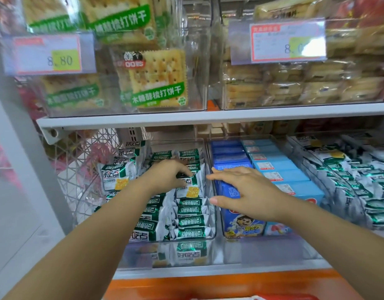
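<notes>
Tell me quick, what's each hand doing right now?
Left hand: pinches a green-and-white snack packet.
Right hand: open, fingers spread above the blue boxes, holding nothing.

packet [190, 187] my left hand [168, 173] pinches: glossy, crinkled plastic film
bin [178, 140], lower centre: clear smooth plastic
blue boxes [279, 169]: smooth card — slight sheen
shelf [208, 116]: white metal — matt

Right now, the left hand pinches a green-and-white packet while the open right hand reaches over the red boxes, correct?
No: the head view shows blue boxes, not red. The left hand pinches the green-and-white packet; the open right hand reaches over them.
</notes>
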`<action>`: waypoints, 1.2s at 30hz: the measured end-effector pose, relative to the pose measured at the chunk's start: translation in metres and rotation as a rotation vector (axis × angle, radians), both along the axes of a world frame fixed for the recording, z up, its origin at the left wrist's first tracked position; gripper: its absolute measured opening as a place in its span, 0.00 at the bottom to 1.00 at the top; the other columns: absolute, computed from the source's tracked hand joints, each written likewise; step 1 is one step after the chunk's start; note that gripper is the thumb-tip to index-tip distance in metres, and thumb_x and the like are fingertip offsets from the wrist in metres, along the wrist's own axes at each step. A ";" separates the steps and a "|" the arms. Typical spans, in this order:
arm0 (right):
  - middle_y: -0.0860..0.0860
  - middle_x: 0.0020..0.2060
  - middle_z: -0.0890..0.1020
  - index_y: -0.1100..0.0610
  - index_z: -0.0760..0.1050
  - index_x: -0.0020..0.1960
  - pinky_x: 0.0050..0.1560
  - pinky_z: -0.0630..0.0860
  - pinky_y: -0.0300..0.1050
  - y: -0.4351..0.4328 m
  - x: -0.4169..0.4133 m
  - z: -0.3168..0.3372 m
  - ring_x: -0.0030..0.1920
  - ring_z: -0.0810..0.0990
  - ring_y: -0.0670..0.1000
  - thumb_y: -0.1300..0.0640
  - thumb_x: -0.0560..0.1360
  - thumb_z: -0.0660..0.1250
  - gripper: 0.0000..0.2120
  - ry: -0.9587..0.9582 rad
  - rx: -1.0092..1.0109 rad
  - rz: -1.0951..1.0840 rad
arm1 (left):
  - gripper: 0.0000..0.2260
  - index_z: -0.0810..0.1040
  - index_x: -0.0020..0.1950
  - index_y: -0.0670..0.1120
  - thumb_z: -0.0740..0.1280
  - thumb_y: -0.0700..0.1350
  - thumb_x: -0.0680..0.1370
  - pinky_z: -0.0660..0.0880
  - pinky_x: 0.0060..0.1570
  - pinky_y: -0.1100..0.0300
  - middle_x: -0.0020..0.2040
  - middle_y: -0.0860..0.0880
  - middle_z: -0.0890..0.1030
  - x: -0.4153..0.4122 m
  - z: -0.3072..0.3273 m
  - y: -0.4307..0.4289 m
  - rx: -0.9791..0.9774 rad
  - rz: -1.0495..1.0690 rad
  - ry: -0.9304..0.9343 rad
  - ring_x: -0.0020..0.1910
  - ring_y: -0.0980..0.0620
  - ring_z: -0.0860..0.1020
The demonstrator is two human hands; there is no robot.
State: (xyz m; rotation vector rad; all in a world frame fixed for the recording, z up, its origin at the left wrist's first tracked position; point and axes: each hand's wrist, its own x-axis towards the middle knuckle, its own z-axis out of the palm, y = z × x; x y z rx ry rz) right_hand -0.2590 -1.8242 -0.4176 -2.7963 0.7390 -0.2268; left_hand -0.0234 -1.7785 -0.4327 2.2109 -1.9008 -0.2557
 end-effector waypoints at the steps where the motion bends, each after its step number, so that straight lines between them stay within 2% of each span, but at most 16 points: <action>1: 0.37 0.74 0.59 0.35 0.57 0.72 0.71 0.50 0.47 0.000 0.000 -0.001 0.73 0.56 0.46 0.33 0.74 0.57 0.28 -0.003 -0.002 0.002 | 0.17 0.76 0.65 0.52 0.70 0.47 0.77 0.67 0.68 0.54 0.69 0.53 0.73 -0.001 -0.001 -0.001 0.010 0.006 -0.010 0.68 0.52 0.71; 6: 0.38 0.74 0.59 0.34 0.57 0.72 0.71 0.51 0.47 -0.002 0.002 -0.003 0.73 0.56 0.46 0.33 0.74 0.57 0.28 -0.013 0.009 -0.003 | 0.17 0.77 0.64 0.54 0.71 0.49 0.75 0.63 0.69 0.45 0.69 0.53 0.73 -0.003 0.000 -0.004 0.000 0.014 -0.079 0.68 0.51 0.70; 9: 0.39 0.74 0.60 0.35 0.58 0.72 0.71 0.51 0.48 0.000 0.001 -0.001 0.73 0.57 0.46 0.34 0.74 0.58 0.27 -0.015 0.011 -0.004 | 0.18 0.75 0.66 0.55 0.70 0.51 0.76 0.65 0.68 0.46 0.70 0.53 0.72 -0.008 0.006 0.006 -0.032 0.018 -0.073 0.68 0.50 0.71; 12: 0.42 0.73 0.63 0.36 0.59 0.72 0.71 0.54 0.49 0.001 0.003 0.003 0.73 0.58 0.48 0.35 0.74 0.59 0.27 -0.003 0.022 -0.023 | 0.17 0.74 0.66 0.55 0.67 0.52 0.78 0.70 0.64 0.50 0.66 0.52 0.76 -0.011 0.018 0.032 -0.186 0.065 -0.055 0.63 0.51 0.75; 15: 0.48 0.72 0.66 0.37 0.61 0.71 0.69 0.59 0.50 0.001 0.006 0.003 0.72 0.60 0.51 0.35 0.73 0.61 0.27 0.000 0.037 -0.046 | 0.18 0.72 0.68 0.54 0.66 0.51 0.78 0.70 0.64 0.46 0.66 0.50 0.76 -0.001 0.030 0.066 -0.307 0.144 -0.157 0.62 0.48 0.74; 17: 0.51 0.71 0.67 0.37 0.62 0.70 0.68 0.62 0.51 0.001 0.007 0.004 0.71 0.62 0.53 0.35 0.73 0.61 0.27 0.003 0.041 -0.067 | 0.23 0.67 0.72 0.51 0.66 0.49 0.78 0.69 0.64 0.47 0.67 0.45 0.74 0.014 0.038 0.085 -0.266 0.232 -0.193 0.64 0.45 0.72; 20: 0.53 0.70 0.67 0.37 0.61 0.71 0.67 0.63 0.50 0.004 0.008 0.004 0.71 0.63 0.55 0.36 0.74 0.61 0.27 0.027 0.047 -0.080 | 0.31 0.59 0.76 0.46 0.68 0.46 0.75 0.68 0.65 0.52 0.72 0.41 0.69 0.036 0.043 0.104 -0.076 0.317 -0.083 0.67 0.42 0.70; 24: 0.54 0.70 0.67 0.36 0.60 0.71 0.68 0.63 0.51 0.004 0.009 0.005 0.70 0.63 0.55 0.35 0.73 0.61 0.28 0.041 0.047 -0.100 | 0.35 0.53 0.78 0.47 0.68 0.51 0.77 0.66 0.66 0.55 0.75 0.41 0.63 0.051 0.044 0.112 0.066 0.344 -0.025 0.68 0.43 0.70; 27: 0.53 0.70 0.67 0.36 0.60 0.71 0.67 0.64 0.50 0.004 0.010 0.004 0.70 0.64 0.55 0.33 0.72 0.60 0.28 0.038 0.045 -0.099 | 0.36 0.52 0.78 0.49 0.68 0.48 0.76 0.70 0.62 0.53 0.74 0.41 0.65 0.055 0.046 0.105 0.081 0.328 -0.010 0.59 0.45 0.75; 29: 0.52 0.70 0.68 0.36 0.61 0.71 0.67 0.64 0.50 0.003 0.010 0.005 0.70 0.64 0.54 0.34 0.72 0.61 0.28 0.029 0.033 -0.096 | 0.37 0.52 0.78 0.49 0.69 0.45 0.75 0.73 0.58 0.55 0.74 0.42 0.65 0.056 0.049 0.100 0.112 0.309 0.011 0.53 0.48 0.74; 33: 0.51 0.69 0.69 0.39 0.62 0.71 0.68 0.62 0.49 0.005 0.010 0.007 0.71 0.61 0.51 0.37 0.74 0.62 0.27 0.017 0.025 -0.080 | 0.38 0.55 0.78 0.50 0.72 0.46 0.74 0.71 0.58 0.60 0.76 0.45 0.61 0.059 0.054 0.095 0.133 0.279 0.014 0.65 0.45 0.73; 36: 0.51 0.69 0.70 0.40 0.62 0.71 0.68 0.62 0.48 0.007 0.010 0.008 0.71 0.61 0.51 0.38 0.74 0.62 0.27 0.005 0.027 -0.076 | 0.40 0.57 0.77 0.48 0.74 0.51 0.72 0.63 0.69 0.56 0.76 0.45 0.62 0.062 0.057 0.098 0.153 0.264 -0.059 0.71 0.45 0.65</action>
